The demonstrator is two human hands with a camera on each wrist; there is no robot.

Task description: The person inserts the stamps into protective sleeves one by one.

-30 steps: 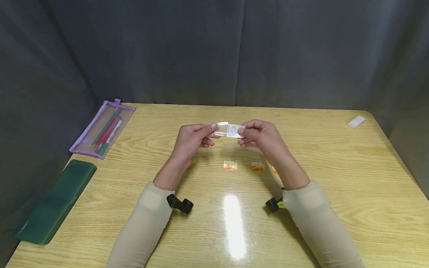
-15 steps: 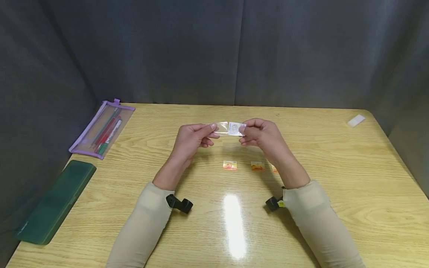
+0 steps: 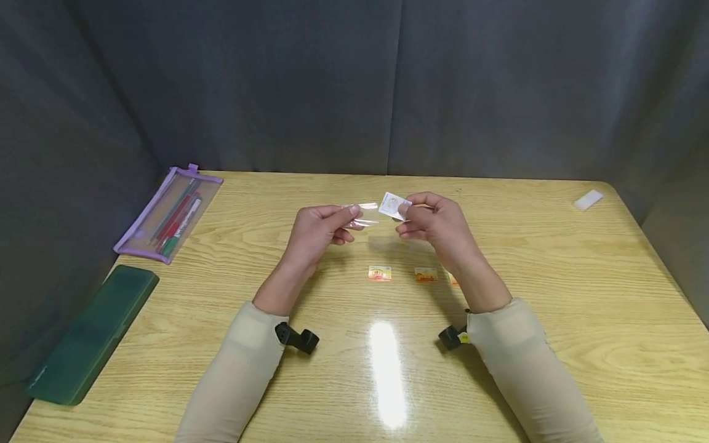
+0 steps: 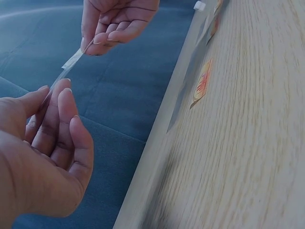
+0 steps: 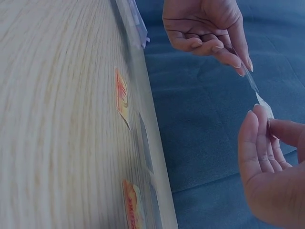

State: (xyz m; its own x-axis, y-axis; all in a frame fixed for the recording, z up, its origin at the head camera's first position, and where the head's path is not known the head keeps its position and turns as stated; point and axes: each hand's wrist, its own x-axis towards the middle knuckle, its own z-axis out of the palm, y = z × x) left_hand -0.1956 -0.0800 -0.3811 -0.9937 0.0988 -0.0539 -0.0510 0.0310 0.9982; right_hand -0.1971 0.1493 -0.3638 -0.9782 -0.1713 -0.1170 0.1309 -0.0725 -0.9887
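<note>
Between thumb and fingers, my left hand point(image 3: 317, 232) pinches a small clear plastic sleeve point(image 3: 370, 216) by its left end. Facing it, my right hand point(image 3: 440, 226) pinches a small white printed stamp point(image 3: 390, 204) by its right side. The stamp is tilted, its left edge close to the sleeve's free end. Both are held up above the table. The left wrist view shows the sleeve nearly edge-on, with the left fingers point(image 4: 62, 126) curved beneath it. In the right wrist view the stamp point(image 5: 265, 106) shows as a thin pale strip at the fingertips.
Yellow-orange stamps, one at left point(image 3: 380, 274) and one in the middle point(image 3: 426, 275), lie on the wooden table point(image 3: 554, 295); another is partly behind the right wrist. Clear sleeves point(image 3: 400, 244) lie beyond them. A mesh pen pouch point(image 3: 144, 215), green case point(image 3: 94, 335) and white block point(image 3: 589, 200) lie around.
The right hand has tilted the stamp and shifted it slightly up and right, from level alongside the sleeve's end. The left hand and sleeve have stayed nearly still.
</note>
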